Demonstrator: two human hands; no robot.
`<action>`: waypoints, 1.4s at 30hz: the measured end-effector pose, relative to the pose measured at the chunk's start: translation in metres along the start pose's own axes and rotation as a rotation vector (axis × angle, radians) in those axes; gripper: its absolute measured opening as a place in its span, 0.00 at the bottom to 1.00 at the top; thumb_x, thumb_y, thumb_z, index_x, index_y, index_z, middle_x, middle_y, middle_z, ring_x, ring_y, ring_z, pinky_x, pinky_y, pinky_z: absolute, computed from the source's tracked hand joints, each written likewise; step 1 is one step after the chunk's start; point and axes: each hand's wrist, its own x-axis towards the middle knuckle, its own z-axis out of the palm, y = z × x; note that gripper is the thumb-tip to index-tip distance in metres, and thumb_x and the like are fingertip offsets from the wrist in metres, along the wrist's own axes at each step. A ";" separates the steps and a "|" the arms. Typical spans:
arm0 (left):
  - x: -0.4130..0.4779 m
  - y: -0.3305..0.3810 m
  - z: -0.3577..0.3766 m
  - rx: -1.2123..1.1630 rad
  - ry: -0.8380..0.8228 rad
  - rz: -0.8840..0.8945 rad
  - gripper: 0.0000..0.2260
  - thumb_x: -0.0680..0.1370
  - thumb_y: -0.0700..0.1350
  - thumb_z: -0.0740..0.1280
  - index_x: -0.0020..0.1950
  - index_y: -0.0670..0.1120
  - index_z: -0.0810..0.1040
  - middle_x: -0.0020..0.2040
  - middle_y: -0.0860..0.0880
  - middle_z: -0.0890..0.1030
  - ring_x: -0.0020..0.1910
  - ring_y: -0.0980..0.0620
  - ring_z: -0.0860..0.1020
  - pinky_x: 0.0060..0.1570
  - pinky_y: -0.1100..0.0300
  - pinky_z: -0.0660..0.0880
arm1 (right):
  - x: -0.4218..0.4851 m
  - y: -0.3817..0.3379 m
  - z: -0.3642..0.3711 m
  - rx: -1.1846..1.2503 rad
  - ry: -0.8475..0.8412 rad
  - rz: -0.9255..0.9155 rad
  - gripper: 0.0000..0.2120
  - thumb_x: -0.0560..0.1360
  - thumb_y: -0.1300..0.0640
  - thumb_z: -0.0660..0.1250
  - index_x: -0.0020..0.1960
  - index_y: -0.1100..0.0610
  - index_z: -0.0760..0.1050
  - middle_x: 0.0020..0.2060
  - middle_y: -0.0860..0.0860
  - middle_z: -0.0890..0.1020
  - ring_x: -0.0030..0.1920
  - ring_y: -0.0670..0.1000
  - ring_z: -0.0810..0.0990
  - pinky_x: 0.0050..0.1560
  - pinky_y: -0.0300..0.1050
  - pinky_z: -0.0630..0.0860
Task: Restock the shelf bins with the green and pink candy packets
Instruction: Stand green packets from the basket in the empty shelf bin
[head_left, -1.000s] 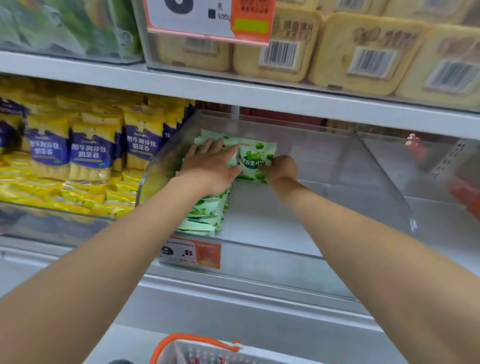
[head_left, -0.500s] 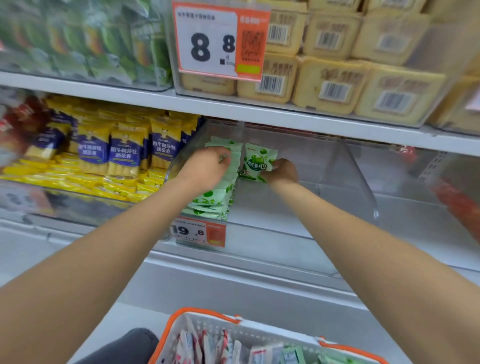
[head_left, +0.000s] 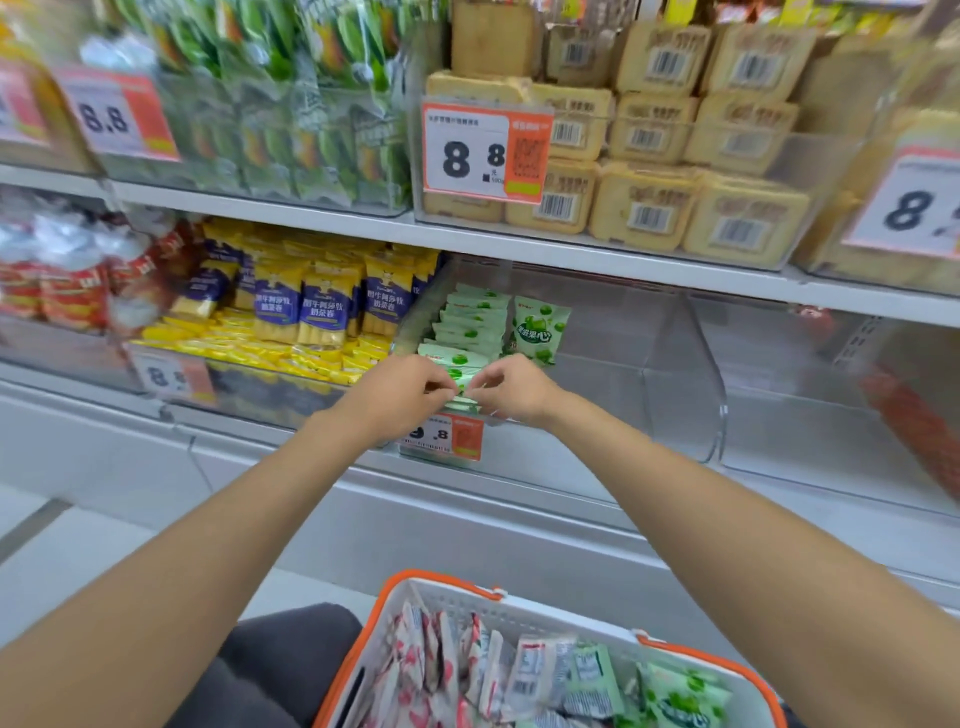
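Note:
Green candy packets (head_left: 470, 322) stand in a row along the left side of a clear shelf bin (head_left: 675, 374). One more green packet (head_left: 541, 327) stands upright to their right. My left hand (head_left: 397, 397) and my right hand (head_left: 514, 389) meet at the bin's front edge. Their curled fingertips pinch the frontmost green packet (head_left: 462, 375) from either side. Below me a white basket with an orange rim (head_left: 441, 584) holds several pink packets (head_left: 431, 660) and green packets (head_left: 680, 696).
Yellow and blue snack packs (head_left: 322, 306) fill the bin to the left. A price tag (head_left: 441, 434) hangs on the bin's front. The right part of the bin and the neighbouring clear bin (head_left: 831, 415) are bare. Biscuit packs (head_left: 649, 208) sit on the shelf above.
Both hands have drawn back from the rear of the bin to its front edge. The right hand has let go of the upright green packet. The view has pulled back.

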 end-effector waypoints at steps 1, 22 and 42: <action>0.001 -0.001 0.000 0.014 -0.006 -0.006 0.09 0.80 0.48 0.66 0.50 0.48 0.85 0.43 0.50 0.84 0.42 0.50 0.79 0.44 0.48 0.77 | 0.002 0.002 0.004 -0.006 0.034 -0.003 0.07 0.75 0.58 0.71 0.38 0.56 0.80 0.33 0.53 0.80 0.36 0.51 0.78 0.44 0.52 0.82; -0.008 -0.015 0.016 -0.208 0.553 -0.204 0.07 0.81 0.45 0.63 0.45 0.47 0.78 0.43 0.51 0.77 0.38 0.59 0.72 0.35 0.68 0.64 | 0.010 -0.017 0.006 0.202 -0.131 0.377 0.20 0.71 0.56 0.76 0.57 0.63 0.75 0.43 0.56 0.84 0.33 0.48 0.85 0.34 0.39 0.81; 0.002 -0.017 0.019 -0.581 0.616 -0.324 0.10 0.79 0.47 0.62 0.40 0.48 0.78 0.36 0.51 0.79 0.39 0.48 0.78 0.45 0.42 0.79 | 0.030 -0.027 0.023 -0.485 0.245 0.062 0.39 0.78 0.35 0.54 0.79 0.51 0.42 0.79 0.56 0.44 0.78 0.59 0.44 0.75 0.59 0.45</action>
